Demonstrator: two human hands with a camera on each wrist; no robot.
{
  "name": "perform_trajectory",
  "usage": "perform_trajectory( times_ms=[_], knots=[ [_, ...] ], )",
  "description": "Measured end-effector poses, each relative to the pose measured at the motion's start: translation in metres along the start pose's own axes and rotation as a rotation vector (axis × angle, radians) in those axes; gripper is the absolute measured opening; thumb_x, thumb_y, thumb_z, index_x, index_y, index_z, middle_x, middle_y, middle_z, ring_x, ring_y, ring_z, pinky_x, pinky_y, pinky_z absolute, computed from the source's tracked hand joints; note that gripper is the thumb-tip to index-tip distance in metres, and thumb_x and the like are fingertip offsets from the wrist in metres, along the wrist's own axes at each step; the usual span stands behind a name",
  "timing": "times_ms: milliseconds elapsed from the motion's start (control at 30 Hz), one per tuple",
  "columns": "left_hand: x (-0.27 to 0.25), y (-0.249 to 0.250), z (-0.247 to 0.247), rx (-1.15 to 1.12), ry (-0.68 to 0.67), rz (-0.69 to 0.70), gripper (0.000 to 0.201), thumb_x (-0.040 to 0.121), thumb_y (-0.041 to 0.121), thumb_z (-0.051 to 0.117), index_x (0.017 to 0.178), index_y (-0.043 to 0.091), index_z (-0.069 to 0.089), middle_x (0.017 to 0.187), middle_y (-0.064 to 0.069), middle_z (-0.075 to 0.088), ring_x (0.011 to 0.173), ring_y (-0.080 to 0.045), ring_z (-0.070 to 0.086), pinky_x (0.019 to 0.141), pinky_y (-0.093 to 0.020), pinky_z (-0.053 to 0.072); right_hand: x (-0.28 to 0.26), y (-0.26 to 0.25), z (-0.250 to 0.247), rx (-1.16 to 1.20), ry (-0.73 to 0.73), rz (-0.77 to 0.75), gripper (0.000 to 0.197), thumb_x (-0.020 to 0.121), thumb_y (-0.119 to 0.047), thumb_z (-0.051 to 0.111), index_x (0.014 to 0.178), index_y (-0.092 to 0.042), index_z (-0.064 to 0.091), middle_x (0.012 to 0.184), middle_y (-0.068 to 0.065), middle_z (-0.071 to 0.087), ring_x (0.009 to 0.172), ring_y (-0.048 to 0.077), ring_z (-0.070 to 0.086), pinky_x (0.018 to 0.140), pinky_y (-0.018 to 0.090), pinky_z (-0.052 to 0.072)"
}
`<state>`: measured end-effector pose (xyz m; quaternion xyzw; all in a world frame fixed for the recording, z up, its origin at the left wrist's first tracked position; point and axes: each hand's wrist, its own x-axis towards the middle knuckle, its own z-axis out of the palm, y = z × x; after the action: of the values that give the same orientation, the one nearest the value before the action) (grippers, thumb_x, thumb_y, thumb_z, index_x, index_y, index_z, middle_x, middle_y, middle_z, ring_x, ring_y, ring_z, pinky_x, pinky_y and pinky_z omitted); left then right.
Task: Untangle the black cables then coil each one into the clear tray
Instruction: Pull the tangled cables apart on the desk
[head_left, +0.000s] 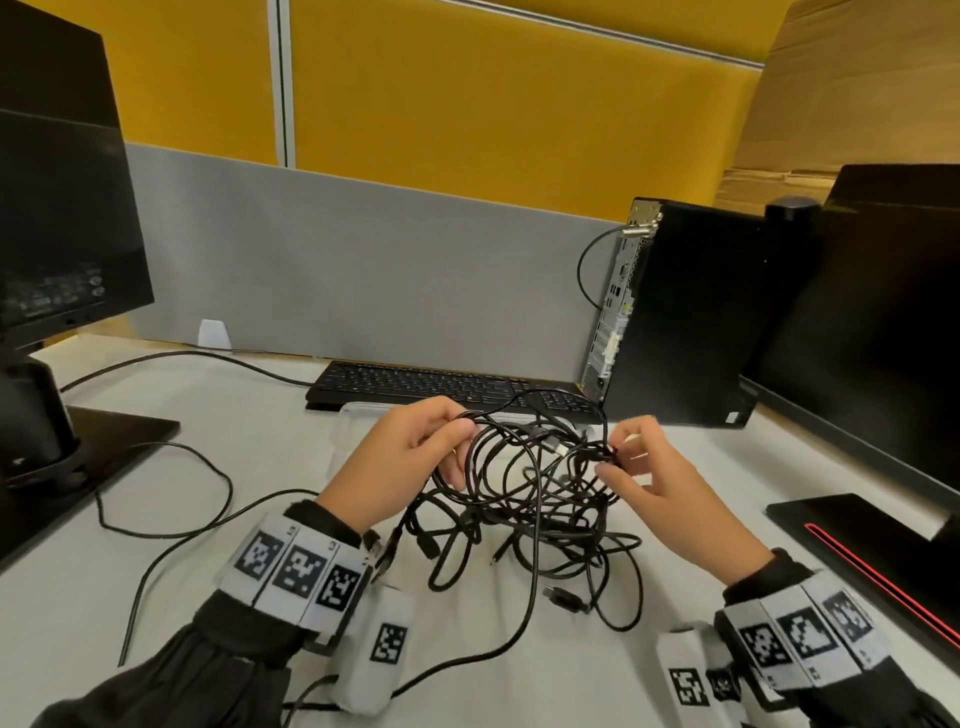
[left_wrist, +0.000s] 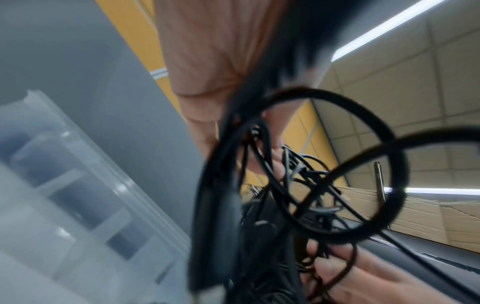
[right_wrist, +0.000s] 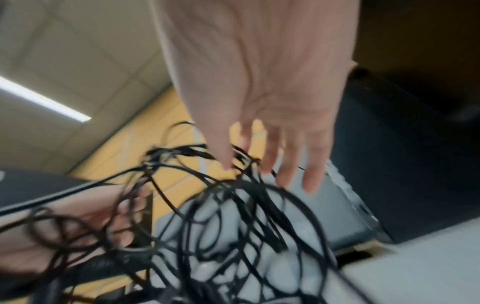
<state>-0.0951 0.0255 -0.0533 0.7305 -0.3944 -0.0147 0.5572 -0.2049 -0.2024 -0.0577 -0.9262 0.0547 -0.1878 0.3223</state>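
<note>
Nearest me, loose ends of the cables (head_left: 524, 499) trail on the desk (head_left: 675, 675) between my wrists, one plug (head_left: 563, 597) lying flat just in front of my right wrist. Above them the main tangle hangs in the air between my two hands, its lower loops sagging onto the desk.

My left hand (head_left: 410, 457) grips a bunch of loops, fingers curled round several strands at once; in the left wrist view the loops cross thick and blurred in front of my palm. My right hand (head_left: 644, 478) pinches a single strand at the tangle's right edge between thumb and forefinger, while the other fingers are spread loose; the right wrist view shows them splayed above the strands.

So the knot lies between my hands, its bulk closer to the left, and the strand I pinch runs roughly left to right into the mass. I judge the next move is to draw that strand away to the right while the left hand holds the bundle. The risk is that a loop tightens instead of slipping free.

Just beyond the tangle, partly hidden by it, sits the tray (head_left: 358, 415), clear and divided, nearer my left hand and holding no coil that I can see. Behind it lies a keyboard (head_left: 415, 382), with a computer (head_left: 675, 322) to its right.
</note>
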Motion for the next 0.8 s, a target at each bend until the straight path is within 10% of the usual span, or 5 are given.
perform_trajectory(
  times_ms=[100,300,433,567,800],
  knots=[
    [-0.001,0.0,0.008,-0.069,0.085,-0.016,0.02,0.097,0.012,0.044,0.085,0.007,0.059,0.058,0.003,0.06,0.05,-0.01,0.059,0.055,-0.02,0.051,-0.011,-0.02,0.001,-0.068,0.156,-0.088,0.009,0.093,-0.024,0.052,0.086,-0.024,0.046,0.082,-0.006,0.054,0.069,0.006,0.052,0.059,0.014,0.041],
    [-0.004,0.004,0.017,-0.181,0.15,-0.045,0.022,0.098,0.017,0.043,0.089,0.01,0.062,0.066,0.001,0.061,0.05,-0.012,0.058,0.054,-0.025,0.049,-0.018,-0.052,0.024,0.093,-0.316,-0.012,0.025,0.092,-0.038,0.054,0.077,-0.02,0.065,0.07,-0.001,0.07,0.055,0.005,0.057,0.06,0.017,0.047],
    [-0.004,0.009,0.005,-0.545,0.044,-0.212,0.031,0.1,0.018,0.035,0.104,0.001,0.06,0.081,-0.009,0.069,0.057,-0.018,0.059,0.059,-0.026,0.053,-0.005,-0.054,0.021,0.385,-0.241,0.128,0.022,0.097,-0.014,0.045,0.088,-0.006,0.064,0.055,0.003,0.062,0.046,0.013,0.057,0.051,0.022,0.049],
    [-0.005,0.009,-0.007,-0.672,-0.055,-0.215,0.032,0.083,0.005,0.055,0.115,0.004,0.057,0.097,-0.012,0.071,0.063,-0.019,0.061,0.066,-0.032,0.055,-0.004,-0.051,0.012,0.279,-0.063,0.155,0.02,0.099,-0.026,0.042,0.085,-0.014,0.051,0.055,-0.007,0.042,0.043,0.004,0.04,0.055,0.027,0.044],
    [-0.009,0.011,-0.008,-0.602,-0.149,-0.134,0.048,0.084,-0.016,0.05,0.119,0.016,0.055,0.118,-0.001,0.067,0.076,-0.016,0.068,0.073,-0.029,0.057,-0.001,-0.049,0.002,0.129,0.292,-0.129,0.016,0.097,-0.016,0.045,0.087,-0.026,0.053,0.074,0.004,0.059,0.059,0.006,0.047,0.057,0.012,0.038]
  ],
)
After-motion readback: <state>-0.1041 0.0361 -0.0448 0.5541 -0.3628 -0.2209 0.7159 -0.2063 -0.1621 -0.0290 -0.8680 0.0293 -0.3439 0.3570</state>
